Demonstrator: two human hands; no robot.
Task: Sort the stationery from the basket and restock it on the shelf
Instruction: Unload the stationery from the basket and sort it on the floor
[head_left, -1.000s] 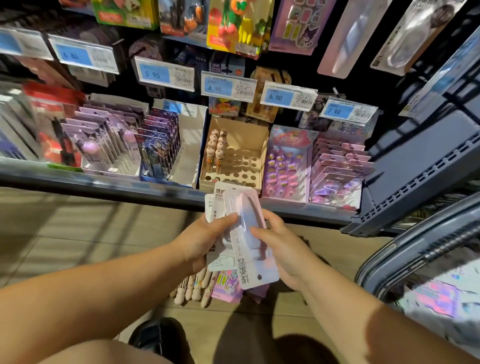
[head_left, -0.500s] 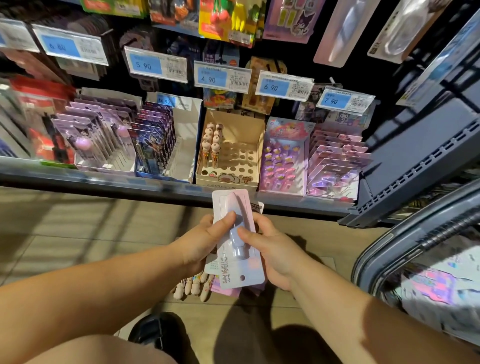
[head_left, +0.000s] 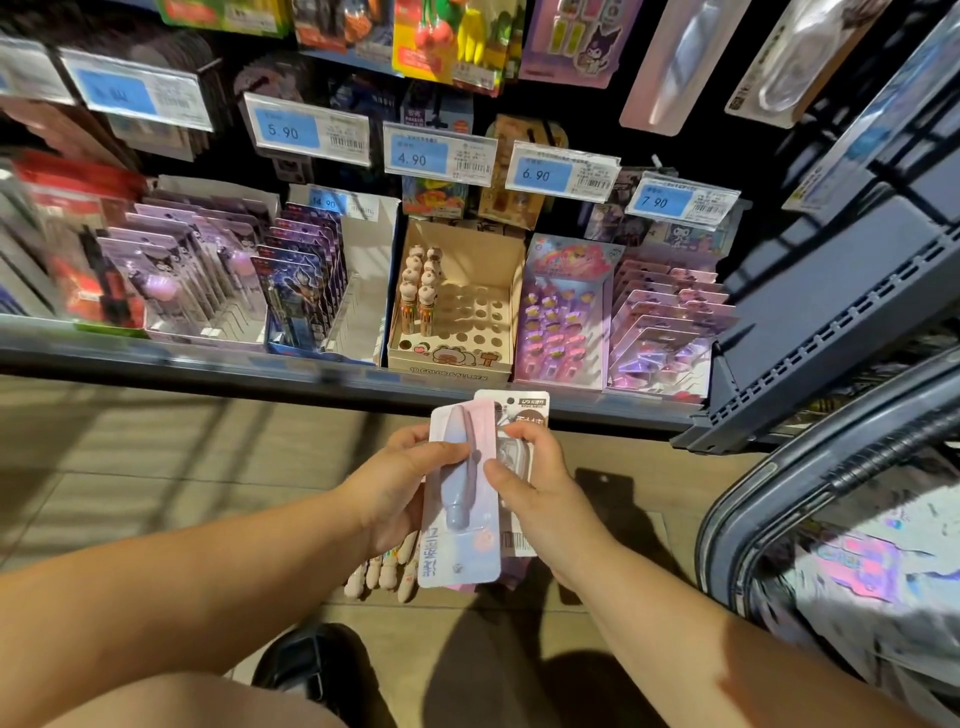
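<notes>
Open floor (head_left: 171, 467) lies before the shelf (head_left: 208, 358). The pen box (head_left: 447, 358) has bare holes toward its right; price tags (head_left: 439, 153) overhang it, and the basket (head_left: 753, 483) crowds the right.

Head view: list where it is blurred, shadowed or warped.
Head view: sharp in the middle, where left hand and right hand grip the packs and the 4.90 tag reads clearly; blur smears the left shelf goods and the basket contents; wide-angle warp slants the right shelf; dark shadows lie on the floor.
</notes>
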